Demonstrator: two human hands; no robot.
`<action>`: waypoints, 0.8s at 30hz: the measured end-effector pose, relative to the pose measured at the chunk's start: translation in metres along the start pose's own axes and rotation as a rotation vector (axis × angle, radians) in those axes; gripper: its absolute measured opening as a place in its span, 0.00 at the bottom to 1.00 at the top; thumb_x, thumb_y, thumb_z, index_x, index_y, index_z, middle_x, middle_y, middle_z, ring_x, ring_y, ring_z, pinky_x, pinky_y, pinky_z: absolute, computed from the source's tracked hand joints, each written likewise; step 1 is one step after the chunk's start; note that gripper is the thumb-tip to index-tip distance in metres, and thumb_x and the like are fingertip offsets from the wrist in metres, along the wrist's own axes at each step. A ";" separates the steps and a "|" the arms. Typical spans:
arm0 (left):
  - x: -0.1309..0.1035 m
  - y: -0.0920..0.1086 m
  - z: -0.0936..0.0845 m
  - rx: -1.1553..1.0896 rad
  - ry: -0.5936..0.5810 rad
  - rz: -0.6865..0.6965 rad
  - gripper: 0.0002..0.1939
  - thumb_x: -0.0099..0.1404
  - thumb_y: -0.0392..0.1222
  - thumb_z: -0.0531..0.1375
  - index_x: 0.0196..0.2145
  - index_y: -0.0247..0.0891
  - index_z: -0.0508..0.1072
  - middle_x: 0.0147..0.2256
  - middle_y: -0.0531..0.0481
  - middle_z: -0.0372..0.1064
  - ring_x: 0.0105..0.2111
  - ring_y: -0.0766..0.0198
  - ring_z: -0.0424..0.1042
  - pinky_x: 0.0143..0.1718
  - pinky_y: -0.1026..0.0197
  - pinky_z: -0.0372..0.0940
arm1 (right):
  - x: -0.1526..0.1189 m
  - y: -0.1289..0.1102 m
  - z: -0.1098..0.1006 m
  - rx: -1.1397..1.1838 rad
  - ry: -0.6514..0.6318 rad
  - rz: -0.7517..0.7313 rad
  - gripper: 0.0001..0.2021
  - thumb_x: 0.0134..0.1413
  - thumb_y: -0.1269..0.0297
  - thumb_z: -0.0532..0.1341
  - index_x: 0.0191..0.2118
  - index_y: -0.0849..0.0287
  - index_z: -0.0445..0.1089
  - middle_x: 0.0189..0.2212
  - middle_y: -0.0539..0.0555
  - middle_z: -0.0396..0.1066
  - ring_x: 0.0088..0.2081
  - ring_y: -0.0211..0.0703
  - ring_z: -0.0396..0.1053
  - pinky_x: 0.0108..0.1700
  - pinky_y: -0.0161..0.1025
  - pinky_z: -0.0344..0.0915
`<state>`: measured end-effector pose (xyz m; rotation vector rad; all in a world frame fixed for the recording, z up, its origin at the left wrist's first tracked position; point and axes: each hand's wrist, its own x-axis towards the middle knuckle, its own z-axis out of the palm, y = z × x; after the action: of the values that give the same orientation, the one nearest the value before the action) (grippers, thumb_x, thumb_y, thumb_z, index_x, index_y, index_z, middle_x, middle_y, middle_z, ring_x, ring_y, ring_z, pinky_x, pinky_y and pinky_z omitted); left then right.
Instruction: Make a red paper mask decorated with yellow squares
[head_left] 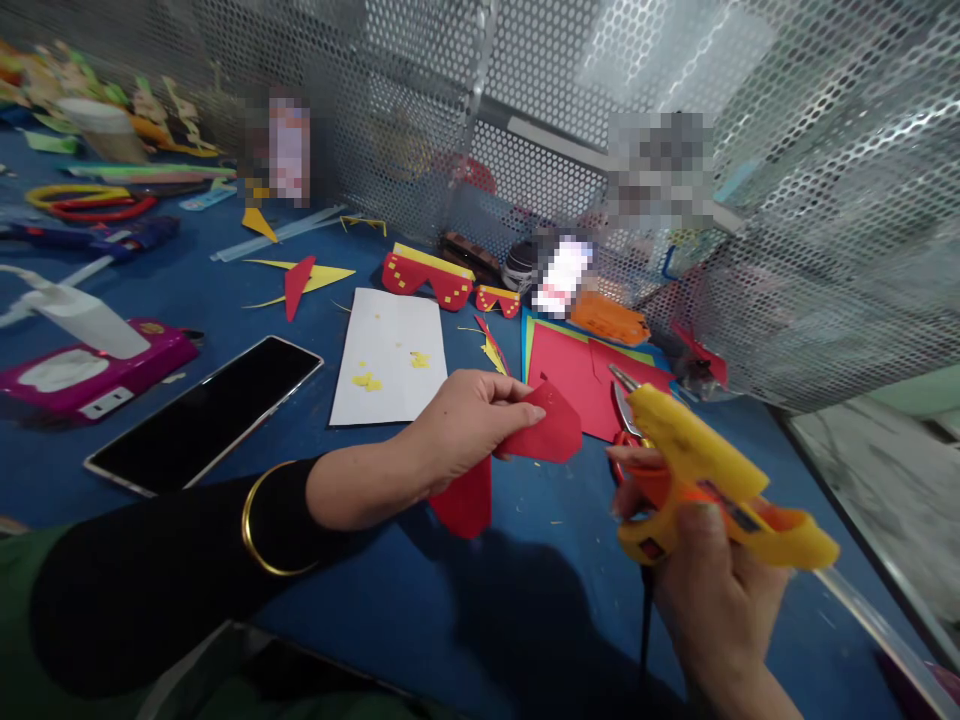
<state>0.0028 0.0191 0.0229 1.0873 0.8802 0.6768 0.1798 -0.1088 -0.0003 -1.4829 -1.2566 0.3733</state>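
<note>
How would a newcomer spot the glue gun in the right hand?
Look over the right half of the blue table to the person's right hand. It holds the pistol-shaped glue gun, a clear stick jutting from its back. Its yellow body and orange parts set it apart from the red-handled scissors and red sheets beyond.

- My glue gun (697, 450) is yellow with orange parts.
- The paper piece (553, 430) I hold is plain red.
- My sleeve (165, 575) is black, my bangle (246, 520) gold.
- I see paper glasses (429, 276) in red, banded yellow on top and patterned with small yellow squares.
- My tabletop (540, 580) is blue.
- My sheet (390, 330) is white; the scissors' handles (619, 452) are red.
</note>
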 end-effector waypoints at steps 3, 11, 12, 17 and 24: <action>-0.002 0.002 -0.001 -0.008 -0.018 -0.006 0.03 0.58 0.37 0.65 0.31 0.36 0.79 0.24 0.53 0.72 0.22 0.71 0.66 0.24 0.68 0.63 | 0.008 -0.008 -0.004 0.047 0.137 0.264 0.24 0.66 0.43 0.52 0.43 0.60 0.73 0.23 0.50 0.68 0.19 0.36 0.61 0.18 0.32 0.55; -0.006 0.007 -0.002 0.007 -0.043 0.000 0.05 0.57 0.40 0.67 0.30 0.35 0.79 0.24 0.53 0.72 0.21 0.73 0.65 0.24 0.70 0.61 | -0.015 0.020 -0.054 0.213 0.126 0.666 0.19 0.37 0.53 0.75 0.33 0.60 0.76 0.24 0.52 0.74 0.24 0.41 0.71 0.22 0.34 0.67; -0.007 0.007 -0.002 0.014 -0.042 -0.002 0.06 0.56 0.40 0.67 0.30 0.35 0.79 0.24 0.53 0.72 0.21 0.73 0.64 0.24 0.70 0.61 | -0.019 0.022 -0.061 0.219 0.123 0.704 0.19 0.34 0.55 0.77 0.33 0.60 0.77 0.27 0.54 0.77 0.26 0.43 0.73 0.25 0.35 0.70; -0.010 0.007 -0.004 0.023 -0.042 0.002 0.08 0.54 0.43 0.70 0.29 0.36 0.79 0.25 0.52 0.73 0.22 0.71 0.66 0.24 0.70 0.62 | -0.016 0.031 -0.096 0.139 0.120 0.731 0.23 0.30 0.55 0.77 0.35 0.63 0.78 0.29 0.58 0.79 0.27 0.46 0.76 0.28 0.37 0.73; -0.021 0.002 -0.019 0.039 -0.015 -0.049 0.13 0.51 0.45 0.73 0.34 0.39 0.80 0.29 0.52 0.77 0.25 0.68 0.69 0.24 0.68 0.65 | 0.018 0.078 -0.129 -0.160 0.364 0.486 0.22 0.32 0.50 0.72 0.33 0.60 0.75 0.27 0.56 0.78 0.26 0.47 0.76 0.24 0.37 0.71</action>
<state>-0.0242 0.0110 0.0260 1.1012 0.9072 0.6126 0.3258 -0.1478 -0.0157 -1.8953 -0.6422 0.3044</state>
